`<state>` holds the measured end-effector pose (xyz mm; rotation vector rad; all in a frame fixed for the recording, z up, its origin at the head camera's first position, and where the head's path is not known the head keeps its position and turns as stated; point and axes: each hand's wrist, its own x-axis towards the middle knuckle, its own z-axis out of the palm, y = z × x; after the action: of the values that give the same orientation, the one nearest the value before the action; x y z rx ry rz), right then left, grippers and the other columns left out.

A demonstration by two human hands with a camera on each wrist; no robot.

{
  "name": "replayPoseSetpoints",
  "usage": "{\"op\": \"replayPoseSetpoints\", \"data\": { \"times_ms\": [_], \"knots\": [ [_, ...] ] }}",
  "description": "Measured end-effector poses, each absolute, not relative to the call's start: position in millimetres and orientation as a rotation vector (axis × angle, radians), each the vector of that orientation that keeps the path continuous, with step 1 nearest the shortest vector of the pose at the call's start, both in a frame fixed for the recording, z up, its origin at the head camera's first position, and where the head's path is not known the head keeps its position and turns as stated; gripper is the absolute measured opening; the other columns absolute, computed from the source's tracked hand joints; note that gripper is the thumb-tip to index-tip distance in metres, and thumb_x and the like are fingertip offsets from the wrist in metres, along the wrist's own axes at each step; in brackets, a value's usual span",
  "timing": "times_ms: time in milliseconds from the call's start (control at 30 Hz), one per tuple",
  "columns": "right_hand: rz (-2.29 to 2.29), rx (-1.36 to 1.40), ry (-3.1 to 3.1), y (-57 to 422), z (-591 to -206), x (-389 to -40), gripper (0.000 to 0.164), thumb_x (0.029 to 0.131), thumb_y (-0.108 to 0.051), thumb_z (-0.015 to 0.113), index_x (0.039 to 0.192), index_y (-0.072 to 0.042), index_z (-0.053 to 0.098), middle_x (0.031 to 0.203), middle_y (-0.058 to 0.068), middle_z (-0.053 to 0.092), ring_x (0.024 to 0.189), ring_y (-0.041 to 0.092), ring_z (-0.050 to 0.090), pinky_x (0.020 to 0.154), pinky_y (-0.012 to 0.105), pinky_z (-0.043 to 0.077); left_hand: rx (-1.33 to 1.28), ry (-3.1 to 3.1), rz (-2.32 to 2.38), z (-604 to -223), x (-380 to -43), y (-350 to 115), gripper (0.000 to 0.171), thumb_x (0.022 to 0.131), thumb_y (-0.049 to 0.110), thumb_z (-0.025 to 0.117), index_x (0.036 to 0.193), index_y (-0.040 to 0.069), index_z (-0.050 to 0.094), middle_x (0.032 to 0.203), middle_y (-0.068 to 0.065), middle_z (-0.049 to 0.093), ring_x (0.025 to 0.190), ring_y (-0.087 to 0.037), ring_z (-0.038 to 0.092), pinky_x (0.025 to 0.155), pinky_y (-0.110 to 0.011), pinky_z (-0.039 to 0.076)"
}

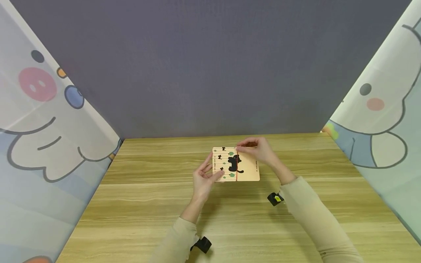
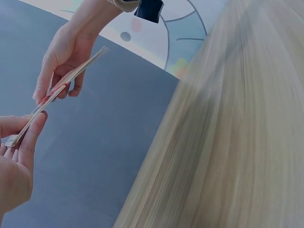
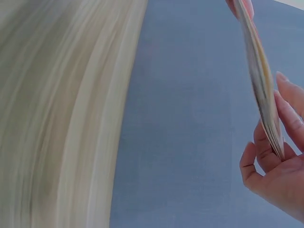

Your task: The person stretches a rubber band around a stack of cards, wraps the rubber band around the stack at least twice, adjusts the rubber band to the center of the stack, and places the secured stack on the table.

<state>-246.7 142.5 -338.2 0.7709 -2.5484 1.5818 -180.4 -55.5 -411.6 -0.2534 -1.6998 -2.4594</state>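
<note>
A thin cream notebook (image 1: 249, 173) is held up over the table, printed with a black cat, smaller black animals and green plants. A narrow red band (image 1: 237, 166) runs down its middle. My left hand (image 1: 203, 179) grips the notebook's left side, thumb on the printed face and fingers behind. At the top edge, beside the red band, my right hand (image 1: 260, 149) pinches with thumb and fingers. Seen edge-on in the right wrist view, the notebook (image 3: 264, 85) shows several layers between the fingers of the right hand (image 3: 280, 166). Whether the right fingertips hold the band itself is unclear.
The wood-grain table (image 1: 148, 204) lies below the hands. A grey panel (image 1: 210, 73) rises behind it, and cartoon-printed curtains (image 1: 36, 153) flank both sides. Black straps (image 1: 274, 199) with small devices sit near each wrist.
</note>
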Motion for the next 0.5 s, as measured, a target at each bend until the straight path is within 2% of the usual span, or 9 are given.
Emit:
{"op": "replayPoseSetpoints", "data": {
  "times_ms": [200,500],
  "knots": [
    [1.573,0.792,-2.556,150.5,-348.0,-259.1,0.016,0.077,-0.016,0.07,0.086,-0.004,0.07,0.084,0.007,0.066,0.071,0.02,0.06,0.062,0.026,0.053,-0.253,-1.705,-2.438,-410.8,-180.4,-56.5,0.07,0.069,-0.015,0.065,0.13,0.013,0.045,0.112,-0.025,0.053,0.06,-0.017,0.064,0.057,-0.032,0.057],
    [1.654,0.818,-2.554,145.1,-349.5,-257.0,0.013,0.076,-0.009,0.069,0.085,0.001,0.068,0.081,0.012,0.066,0.069,0.018,0.061,0.062,0.023,0.054,-0.245,-1.685,-2.48,-411.8,-179.2,-50.9,0.071,0.068,-0.018,0.064,0.13,0.01,0.045,0.109,-0.026,0.052,0.062,-0.018,0.064,0.056,-0.035,0.057]
  ]
}}
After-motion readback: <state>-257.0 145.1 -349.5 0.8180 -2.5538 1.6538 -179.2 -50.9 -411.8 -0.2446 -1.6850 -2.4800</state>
